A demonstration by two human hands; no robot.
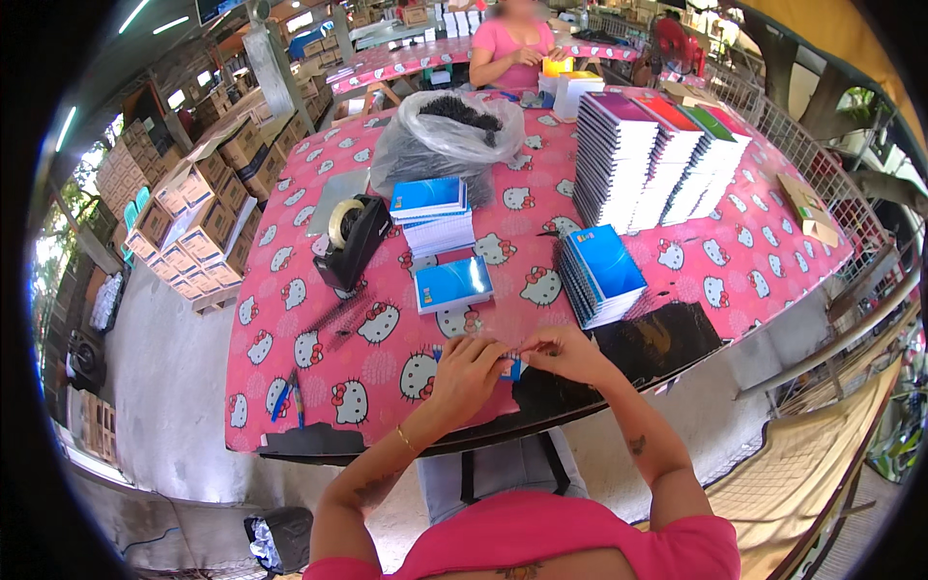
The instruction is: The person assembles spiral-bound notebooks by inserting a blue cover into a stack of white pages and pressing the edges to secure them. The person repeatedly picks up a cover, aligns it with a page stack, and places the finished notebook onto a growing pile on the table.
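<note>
At the frame's lower centre, a mostly hidden blue-covered notebook [510,368], seemingly lengthwise left-right, lies under the left hand [468,371]; right hand [566,356] just beside. Whether their fingers grip, I cannot tell.

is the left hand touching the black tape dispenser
Apart: the head view shows a wide stretch of patterned pink tablecloth between the left hand and the black tape dispenser.

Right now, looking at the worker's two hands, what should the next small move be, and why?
Probably press the blue notebook steady with the left hand before shifting the right hand: the left already lies partly over it, and the right's bent fingers are close beside it.
</note>
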